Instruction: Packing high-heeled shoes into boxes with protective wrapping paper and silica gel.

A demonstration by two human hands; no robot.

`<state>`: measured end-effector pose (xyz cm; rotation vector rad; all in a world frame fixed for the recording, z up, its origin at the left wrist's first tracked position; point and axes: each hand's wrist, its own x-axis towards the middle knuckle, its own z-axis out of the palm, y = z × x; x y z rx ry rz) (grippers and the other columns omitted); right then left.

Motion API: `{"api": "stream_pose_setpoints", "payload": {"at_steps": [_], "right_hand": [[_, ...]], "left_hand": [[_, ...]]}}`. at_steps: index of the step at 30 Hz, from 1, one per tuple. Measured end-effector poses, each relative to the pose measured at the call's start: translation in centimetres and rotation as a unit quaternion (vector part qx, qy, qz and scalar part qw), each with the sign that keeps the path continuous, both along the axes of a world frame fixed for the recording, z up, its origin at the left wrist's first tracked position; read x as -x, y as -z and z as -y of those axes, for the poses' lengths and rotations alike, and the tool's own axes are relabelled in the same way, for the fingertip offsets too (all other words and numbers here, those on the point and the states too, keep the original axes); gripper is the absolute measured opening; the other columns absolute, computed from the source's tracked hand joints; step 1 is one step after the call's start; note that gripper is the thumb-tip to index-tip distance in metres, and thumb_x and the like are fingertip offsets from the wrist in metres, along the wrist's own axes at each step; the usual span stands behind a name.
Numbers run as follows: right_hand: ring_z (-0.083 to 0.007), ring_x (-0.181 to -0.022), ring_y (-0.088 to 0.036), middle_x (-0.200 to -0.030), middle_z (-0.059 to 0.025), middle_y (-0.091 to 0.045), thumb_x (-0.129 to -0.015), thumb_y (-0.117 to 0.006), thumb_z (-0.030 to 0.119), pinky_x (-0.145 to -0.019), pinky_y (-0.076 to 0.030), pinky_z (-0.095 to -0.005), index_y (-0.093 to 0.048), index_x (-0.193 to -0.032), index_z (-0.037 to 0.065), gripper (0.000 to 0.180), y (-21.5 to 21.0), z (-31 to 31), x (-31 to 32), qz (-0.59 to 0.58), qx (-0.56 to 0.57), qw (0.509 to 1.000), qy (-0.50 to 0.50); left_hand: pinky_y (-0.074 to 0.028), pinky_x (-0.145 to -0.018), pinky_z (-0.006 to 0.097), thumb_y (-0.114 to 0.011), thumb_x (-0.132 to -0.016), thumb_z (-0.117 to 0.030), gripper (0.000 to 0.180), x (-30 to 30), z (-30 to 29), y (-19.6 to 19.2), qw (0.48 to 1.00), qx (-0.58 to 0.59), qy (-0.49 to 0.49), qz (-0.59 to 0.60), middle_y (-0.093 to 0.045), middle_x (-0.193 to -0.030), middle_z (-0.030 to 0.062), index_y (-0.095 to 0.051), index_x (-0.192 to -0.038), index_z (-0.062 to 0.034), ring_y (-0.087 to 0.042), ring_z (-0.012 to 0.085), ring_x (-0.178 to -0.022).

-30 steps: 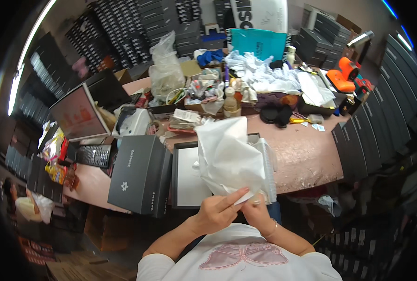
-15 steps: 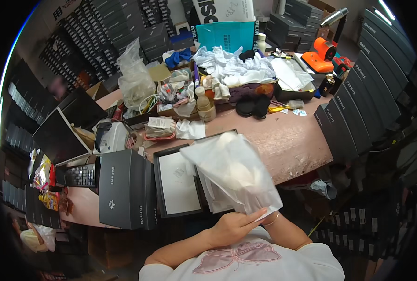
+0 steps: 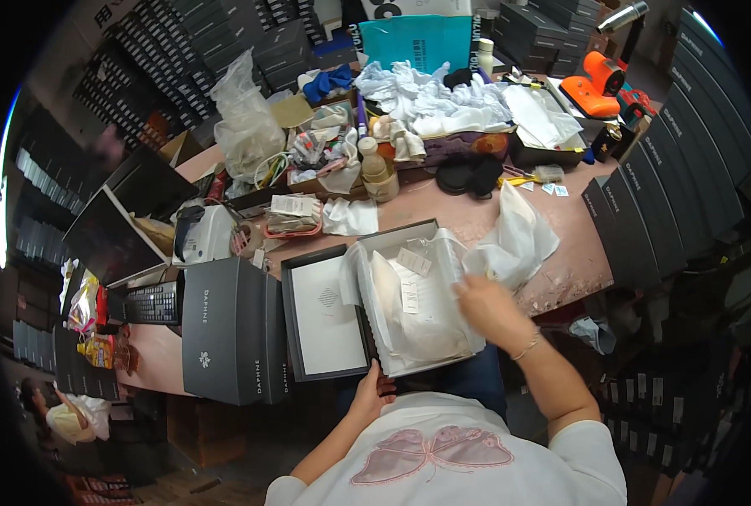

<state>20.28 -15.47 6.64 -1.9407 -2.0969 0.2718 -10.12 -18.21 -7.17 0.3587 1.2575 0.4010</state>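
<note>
An open dark shoe box [image 3: 436,226] lined with white paper lies at the table's front edge. Inside is a pale shoe [image 3: 386,291] among translucent wrapping, with white paper tags [image 3: 414,262] on top. The box's lid [image 3: 329,316], white inside, lies against its left side. My left hand [image 3: 372,392] grips the box's near left corner. By the box's right wall is my right hand [image 3: 492,312], fingers bent and blurred, so whether they hold anything is unclear. Just beyond it, a crumpled white translucent bag [image 3: 519,240] rests on the table.
A closed dark shoe box [image 3: 228,329] stands left of the lid, near a keyboard [image 3: 155,304] and a label printer [image 3: 203,234]. Dark boxes [image 3: 645,211] are stacked at the right. White cloths [image 3: 426,101], a bottle [image 3: 379,173] and an orange device [image 3: 595,88] line the back.
The translucent bag, held over the box before, now lies on the table at the right, uncovering the box's contents. My hands have parted, the left to the box's corner, the right to its right side.
</note>
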Motion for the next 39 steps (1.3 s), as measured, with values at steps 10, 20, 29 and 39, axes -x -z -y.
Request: {"api": "stream_pose_setpoints", "payload": {"at_steps": [10,20,29,39], "right_hand": [[-0.0377,-0.083,-0.062,-0.089,-0.0192,-0.064,-0.085,-0.062,0.028,-0.071,-0.051,-0.0455,-0.058,-0.098,-0.001,0.032,10.7,-1.5,5.7,-0.155,0.133,0.979,-0.012],[-0.0301,-0.108,-0.053,-0.114,-0.0141,-0.058,-0.079,-0.065,0.019,-0.095,-0.040,-0.0455,-0.058,-0.112,0.008,0.036,9.2,-0.9,4.7,-0.213,0.057,0.973,-0.063],[-0.0298,-0.100,-0.056,-0.094,-0.0121,-0.060,-0.077,-0.062,0.011,-0.090,-0.041,-0.0500,-0.066,-0.091,0.007,0.016,4.6,-2.9,-9.7,0.146,-0.105,0.978,0.108],[-0.0145,-0.071,-0.050,-0.082,-0.0061,-0.055,-0.087,-0.050,-0.004,-0.066,-0.041,-0.0262,-0.066,-0.104,0.002,0.023,-8.8,-1.4,-11.6,-0.296,-0.252,0.917,0.093]], "left_hand": [[-0.048,-0.074,0.035,-0.061,-0.090,-0.014,0.012,-3.4,-1.0,-6.2,0.912,-0.407,-0.029,-0.050,-0.059,-0.083,0.0075,-0.057,-0.083,-0.0044,-0.057,0.0201,-0.074],[-0.043,-0.098,0.039,-0.059,-0.088,-0.006,0.007,-5.7,-5.1,-8.0,0.783,-0.613,0.104,0.002,-0.058,-0.117,0.0204,-0.058,-0.092,-0.0001,-0.058,0.0296,-0.107],[-0.036,-0.097,0.049,-0.069,-0.076,-0.050,0.070,-14.6,-11.8,-5.7,0.444,-0.488,0.666,-0.348,-0.051,-0.125,0.0223,-0.054,-0.120,0.0026,-0.045,0.0323,-0.120],[-0.043,-0.096,0.038,-0.062,-0.089,-0.040,0.048,-12.3,-11.4,-5.1,0.802,-0.555,0.223,-0.006,-0.059,-0.114,0.0134,-0.057,-0.120,-0.0040,-0.056,0.0251,-0.109]]}}
